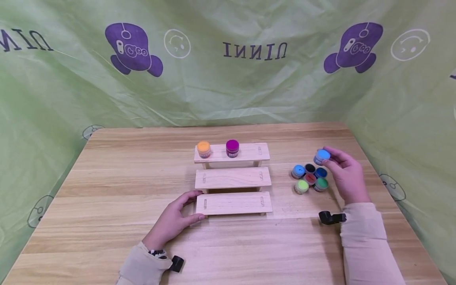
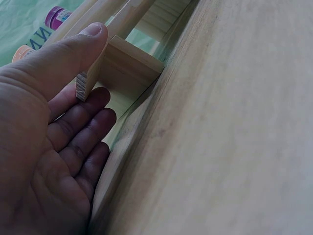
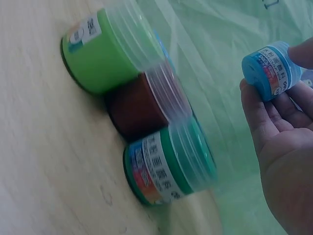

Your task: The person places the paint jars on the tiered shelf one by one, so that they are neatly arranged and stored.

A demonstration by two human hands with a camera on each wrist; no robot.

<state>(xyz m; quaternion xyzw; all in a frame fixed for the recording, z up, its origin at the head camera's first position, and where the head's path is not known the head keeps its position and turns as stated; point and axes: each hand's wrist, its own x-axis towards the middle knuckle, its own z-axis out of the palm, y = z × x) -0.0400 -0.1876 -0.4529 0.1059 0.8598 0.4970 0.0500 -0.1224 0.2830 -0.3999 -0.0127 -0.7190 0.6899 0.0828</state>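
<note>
In the head view my right hand (image 1: 348,178) holds a light-blue paint jar (image 1: 322,156) between thumb and fingers, above and behind a cluster of other jars. The right wrist view shows the same labelled light-blue jar (image 3: 266,71) pinched there. A three-tier wooden stand (image 1: 233,204) stands mid-table. My left hand (image 1: 174,217) grips the left end of its lowest tier, thumb at the front corner and fingers at the back. On the top tier sit an orange jar (image 1: 204,149) at the left and a purple jar (image 1: 232,148) near the middle.
Right of the stand cluster a lime-green jar (image 1: 301,186), a green jar (image 1: 321,184), a brownish-red jar (image 1: 310,179), a black jar (image 1: 310,169), a dark-blue jar (image 1: 321,173) and another blue jar (image 1: 298,171). A green printed cloth (image 1: 249,87) surrounds the wooden table (image 1: 142,170).
</note>
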